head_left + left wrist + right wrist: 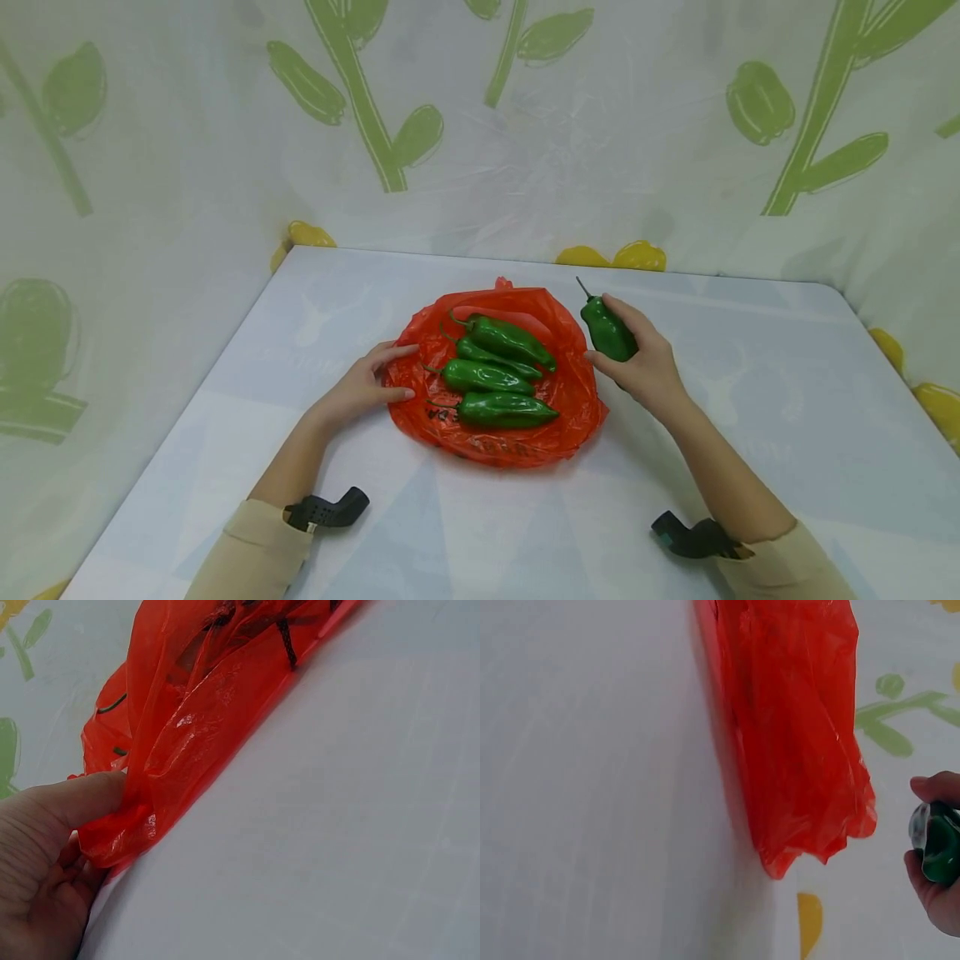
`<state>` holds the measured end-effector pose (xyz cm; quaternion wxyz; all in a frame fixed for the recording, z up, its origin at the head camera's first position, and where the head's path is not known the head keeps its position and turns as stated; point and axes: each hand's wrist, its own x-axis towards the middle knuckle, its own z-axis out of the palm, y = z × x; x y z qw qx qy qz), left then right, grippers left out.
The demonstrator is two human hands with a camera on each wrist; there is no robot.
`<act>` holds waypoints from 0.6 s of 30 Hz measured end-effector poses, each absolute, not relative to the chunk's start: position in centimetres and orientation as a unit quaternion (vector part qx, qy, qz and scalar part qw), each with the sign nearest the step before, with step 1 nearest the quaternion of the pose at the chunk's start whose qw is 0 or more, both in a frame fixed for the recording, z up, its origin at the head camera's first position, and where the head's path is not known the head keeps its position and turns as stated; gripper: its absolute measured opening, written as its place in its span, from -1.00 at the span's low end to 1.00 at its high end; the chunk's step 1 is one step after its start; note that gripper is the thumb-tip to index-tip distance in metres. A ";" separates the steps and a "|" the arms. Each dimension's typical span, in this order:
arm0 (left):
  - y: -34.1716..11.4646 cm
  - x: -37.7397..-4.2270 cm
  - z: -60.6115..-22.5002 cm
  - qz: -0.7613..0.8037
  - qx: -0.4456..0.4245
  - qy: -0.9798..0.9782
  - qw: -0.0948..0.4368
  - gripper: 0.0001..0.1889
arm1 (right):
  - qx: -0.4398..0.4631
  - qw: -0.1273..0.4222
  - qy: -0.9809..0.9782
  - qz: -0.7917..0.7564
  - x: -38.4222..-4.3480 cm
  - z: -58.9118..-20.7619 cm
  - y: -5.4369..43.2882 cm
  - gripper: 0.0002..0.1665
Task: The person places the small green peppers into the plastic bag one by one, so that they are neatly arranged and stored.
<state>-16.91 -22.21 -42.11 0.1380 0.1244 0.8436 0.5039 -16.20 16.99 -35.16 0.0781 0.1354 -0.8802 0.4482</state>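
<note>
The fingers (611, 310) of the right hand (641, 362) are curled round a green pepper (607, 332), held just off the right edge of the red plastic bag (570, 392). The bag's left edge is pinched by the left hand (363, 385), thumb (90, 796) on top. Four green peppers (495, 375) lie on the bag, spread on the bench (787, 433).

Green peppers and red bag

1 green pepper (608, 331) is gripped upright beside the crumpled red plastic bag (501, 433), where 4 green peppers (497, 375) lie sideways.
</note>
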 end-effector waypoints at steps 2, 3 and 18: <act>-22.2 -16.9 -42.1 0.502 0.122 0.845 0.139 -0.34 | 0.152 0.079 -0.875 0.452 -16.2 -35.0 16.6 -0.12; -22.2 -16.9 -42.1 0.502 0.120 0.845 0.140 -0.34 | 0.161 0.080 -0.873 0.453 -16.2 -34.9 16.3 -0.12; -22.2 -16.9 -42.2 0.503 0.119 0.845 0.139 -0.34 | 0.309 0.108 -0.834 0.445 -16.5 -34.9 13.0 -0.13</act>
